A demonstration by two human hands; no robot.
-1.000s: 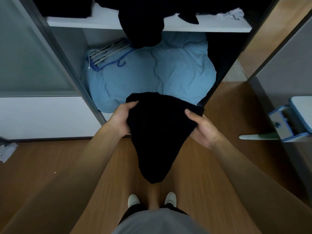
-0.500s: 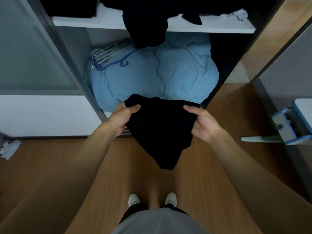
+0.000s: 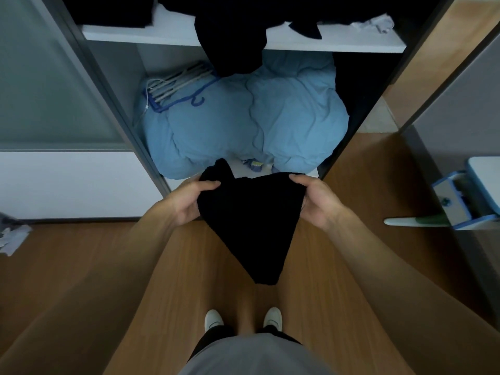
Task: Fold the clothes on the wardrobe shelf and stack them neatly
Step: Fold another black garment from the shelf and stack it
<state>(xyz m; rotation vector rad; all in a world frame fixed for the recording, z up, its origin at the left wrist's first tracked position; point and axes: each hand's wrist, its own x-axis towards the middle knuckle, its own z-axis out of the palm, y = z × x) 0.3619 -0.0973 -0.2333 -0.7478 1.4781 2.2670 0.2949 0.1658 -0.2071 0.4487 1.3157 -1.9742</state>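
Nearest the camera, a grey top and two white shoes (image 3: 242, 319) were seen at 6 o'clock on the wooden floor (image 3: 108, 280). Above them, at the centre of the view, a black garment (image 3: 249, 217) was held in the air over the floor, in front of the wardrobe. The left hand (image 3: 189, 201) was closed on its upper left corner, thumb over the cloth, and the right hand (image 3: 315, 198) was closed on its upper right corner in the same manner, so that each grip was pinching fabric. The top edge was stretched from 9 to 3 o'clock between the hands, while the long axis ran downward, the cloth narrowing to a point aimed at 6 o'clock, toward the shoes. It was judged that the fold would be done well if the top edge were kept taut and level, the hanging tip were let settle, and the corners were brought together evenly, since the limp cloth would likely bunch otherwise. Farther off, at 12 o'clock, a blue duvet (image 3: 243, 125) was stuffed into the lower compartment, with hangers (image 3: 178, 85) lying on it at 11 o'clock. Farthest, the white shelf (image 3: 338, 41) carried more dark clothes (image 3: 232, 36), one draped over its front edge and not yet folded.
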